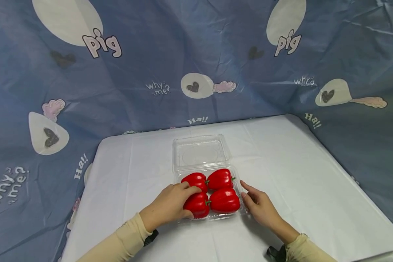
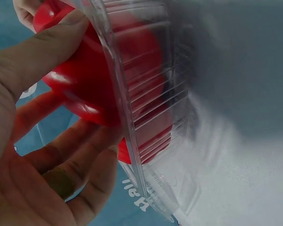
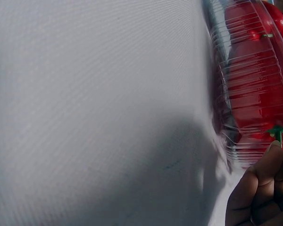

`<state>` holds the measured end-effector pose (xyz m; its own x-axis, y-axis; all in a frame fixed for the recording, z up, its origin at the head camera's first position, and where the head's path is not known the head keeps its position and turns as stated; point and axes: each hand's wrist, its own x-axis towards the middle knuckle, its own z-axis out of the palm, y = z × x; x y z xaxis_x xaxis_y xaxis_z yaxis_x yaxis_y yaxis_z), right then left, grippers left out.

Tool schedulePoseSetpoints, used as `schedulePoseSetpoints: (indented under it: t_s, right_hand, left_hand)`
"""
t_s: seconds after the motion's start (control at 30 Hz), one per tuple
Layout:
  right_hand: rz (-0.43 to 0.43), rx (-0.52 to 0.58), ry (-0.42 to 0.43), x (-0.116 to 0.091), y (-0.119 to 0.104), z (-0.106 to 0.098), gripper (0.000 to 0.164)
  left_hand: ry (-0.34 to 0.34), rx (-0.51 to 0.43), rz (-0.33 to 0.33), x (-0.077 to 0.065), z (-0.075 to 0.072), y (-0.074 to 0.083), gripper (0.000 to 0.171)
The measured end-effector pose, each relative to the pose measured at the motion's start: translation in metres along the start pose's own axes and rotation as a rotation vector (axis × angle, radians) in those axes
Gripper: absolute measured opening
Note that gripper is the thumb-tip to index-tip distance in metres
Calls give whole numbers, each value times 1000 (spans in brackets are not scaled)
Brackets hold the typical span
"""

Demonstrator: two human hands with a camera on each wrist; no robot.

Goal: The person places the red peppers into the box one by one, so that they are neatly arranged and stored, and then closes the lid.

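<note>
- Left hand (image 1: 170, 204) is curled over the near-left red pepper (image 1: 196, 204). Fingers are draped across its top, thumb (image 2: 42, 52) pressed against its side in the left wrist view, so it's got a proper grip on that one.
- That pepper sits in a clear plastic clamshell tray (image 1: 237, 214) with three others. The far-left pepper (image 1: 194, 179) is just past the left fingertips, and the near-right pepper (image 1: 224, 200) is touching the gripped one on its thumb side.
- The far-right pepper (image 1: 220, 178) is diagonal from the left hand, closer to the right one.
- Right hand (image 1: 259, 205) is loose and mostly open, fingers gently bent, resting at the tray's right edge. Fingertips (image 3: 269, 165) are right up against the ribbed wall, not wrapped around anything.
- The tray's lid (image 1: 200, 153) is flipped open, lying flat beyond both hands.
- Everything's on a white tablecloth (image 1: 314, 189), with a blue cartoon-print backdrop (image 1: 190, 54) behind.
</note>
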<state>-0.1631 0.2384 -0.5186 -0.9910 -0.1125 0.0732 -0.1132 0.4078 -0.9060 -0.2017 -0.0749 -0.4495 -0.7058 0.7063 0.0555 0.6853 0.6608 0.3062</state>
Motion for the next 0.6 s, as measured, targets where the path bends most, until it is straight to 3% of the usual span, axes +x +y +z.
schedulePoseSetpoints:
  t_s: [0.2, 0.37, 0.47, 0.6]
  right_hand:
    - [-3, -2, -3, 0, 2, 0, 46]
    - [-7, -8, -3, 0, 2, 0, 46]
    - [-1, -5, 1, 0, 1, -1, 46]
    - [4, 5, 5, 0, 0, 0, 46]
  left_hand:
    - [-8, -24, -14, 0, -3, -2, 71]
    - [-23, -132, -67, 2, -11, -8, 73]
    - [23, -170, -103, 5, -18, -17, 77]
    - [97, -109, -179, 11, -26, -34, 84]
